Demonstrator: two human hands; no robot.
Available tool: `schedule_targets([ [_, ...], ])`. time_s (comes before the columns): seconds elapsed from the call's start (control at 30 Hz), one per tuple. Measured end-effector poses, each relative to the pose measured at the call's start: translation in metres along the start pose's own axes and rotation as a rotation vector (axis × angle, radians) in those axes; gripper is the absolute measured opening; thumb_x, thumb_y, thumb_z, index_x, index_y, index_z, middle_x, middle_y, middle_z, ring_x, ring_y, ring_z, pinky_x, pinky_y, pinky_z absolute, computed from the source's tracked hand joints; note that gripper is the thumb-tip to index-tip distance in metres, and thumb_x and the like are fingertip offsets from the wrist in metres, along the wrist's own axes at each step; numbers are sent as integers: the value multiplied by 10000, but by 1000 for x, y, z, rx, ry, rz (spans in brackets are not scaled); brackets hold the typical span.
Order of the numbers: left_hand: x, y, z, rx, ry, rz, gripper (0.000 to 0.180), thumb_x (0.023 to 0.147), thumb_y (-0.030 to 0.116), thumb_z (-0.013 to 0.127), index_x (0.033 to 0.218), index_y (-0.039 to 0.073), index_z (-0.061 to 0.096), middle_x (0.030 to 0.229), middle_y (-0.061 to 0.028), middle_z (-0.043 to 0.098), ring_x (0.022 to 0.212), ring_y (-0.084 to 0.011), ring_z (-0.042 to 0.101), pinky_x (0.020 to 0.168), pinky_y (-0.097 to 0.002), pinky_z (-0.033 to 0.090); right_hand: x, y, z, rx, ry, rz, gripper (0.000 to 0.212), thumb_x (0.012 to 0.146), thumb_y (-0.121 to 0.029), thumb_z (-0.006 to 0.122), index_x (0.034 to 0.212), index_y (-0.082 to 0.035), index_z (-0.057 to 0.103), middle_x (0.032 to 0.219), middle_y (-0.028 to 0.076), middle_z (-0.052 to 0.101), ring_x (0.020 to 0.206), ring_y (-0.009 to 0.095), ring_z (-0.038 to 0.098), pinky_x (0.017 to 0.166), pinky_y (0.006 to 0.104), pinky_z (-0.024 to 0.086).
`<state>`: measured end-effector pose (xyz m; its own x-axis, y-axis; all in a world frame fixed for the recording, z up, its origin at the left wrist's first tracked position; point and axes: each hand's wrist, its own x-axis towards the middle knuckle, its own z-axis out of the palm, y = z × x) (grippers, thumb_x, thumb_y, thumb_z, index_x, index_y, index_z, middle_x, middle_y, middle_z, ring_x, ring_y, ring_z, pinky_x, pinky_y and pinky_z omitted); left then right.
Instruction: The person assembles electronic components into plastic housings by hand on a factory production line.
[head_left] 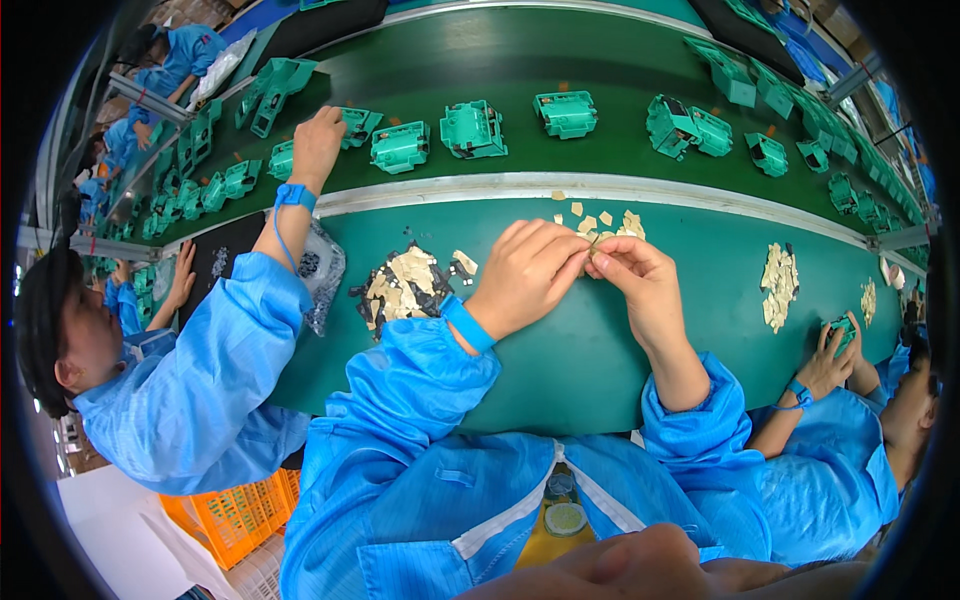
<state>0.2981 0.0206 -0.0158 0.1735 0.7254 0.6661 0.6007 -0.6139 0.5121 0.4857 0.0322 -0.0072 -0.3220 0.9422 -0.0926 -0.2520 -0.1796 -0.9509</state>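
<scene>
A small tan piece (593,243) sits pinched between the fingertips of both hands, just above the green bench (560,370) and near its far edge; it is too small to tell its shape exactly. The left hand (525,275) closes thumb and forefinger on it from one side; the right hand (632,272) closes on it from the other, so the piece lies right at the meeting of the two grips, probably held so to be separated or aligned. Just beyond the fingers, against the bench's far edge, lie loose tan pieces (600,220); toward the left end of the bench sits a heap of tan and dark parts (408,285), within easy reach. Past the metal rail (600,186) a belt carries green housings (472,130); a co-worker's hand (318,145) reaches onto it; another tan heap (779,285) lies toward the right end.
</scene>
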Motion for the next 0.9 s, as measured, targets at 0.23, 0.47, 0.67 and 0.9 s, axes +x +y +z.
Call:
schedule_targets([
  [0.23,-2,-4,-1,-24,-28,22,113,800,51,736,901,49,685,890,-77,679,795,-275,650,697,-385,489,0,3,6,-176,9,1,101,963,-54,638,1029,22,645,944,58,692,880,114,651,822,258,525],
  [0.47,-5,-4,-1,-69,-27,-20,117,788,31,732,890,39,675,851,-82,670,742,-271,647,626,-373,527,-2,8,7,-278,3,-39,113,981,-62,607,1038,31,637,931,43,678,864,97,635,809,247,522],
  [0.67,-5,-3,-1,-78,-21,-42,113,786,26,728,879,39,665,834,-84,667,716,-269,645,606,-366,529,-1,9,8,-209,-10,-30,116,982,-55,603,1040,39,638,934,53,676,868,103,633,808,249,523],
  [0.9,-6,-5,1,-115,-9,-104,112,783,23,725,862,37,647,786,-84,648,694,-258,644,601,-356,525,2,9,3,-161,-33,13,112,971,-57,619,1036,32,640,921,57,671,847,119,631,791,263,519],
])
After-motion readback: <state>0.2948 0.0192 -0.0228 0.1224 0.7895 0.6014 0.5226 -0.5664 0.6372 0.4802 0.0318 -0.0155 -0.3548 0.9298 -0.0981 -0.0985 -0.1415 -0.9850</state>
